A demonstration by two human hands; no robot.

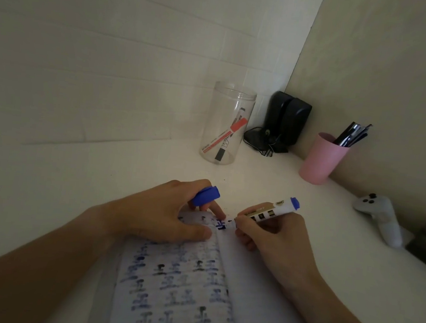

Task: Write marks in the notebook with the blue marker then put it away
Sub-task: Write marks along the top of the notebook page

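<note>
The blue marker [266,213], uncapped, is lying slantwise at centre frame, its tip pressing on the top of the notebook [181,288] beside a fresh dark-blue mark [221,225]. The right hand [274,241] is closing its fingers round the barrel in a writing grip. The left hand [165,212] is resting flat on the page's upper edge while pinching the blue cap [206,195] between curled fingers. Rows of marks are already filling the page toward the lower frame, so the writing step is judged well advanced though not finished; capping and storing remain. A clear jar [225,126] holding a red marker [226,135] is standing above centre, likely the storage place; a pink cup [321,158] is sitting at the right.
</note>
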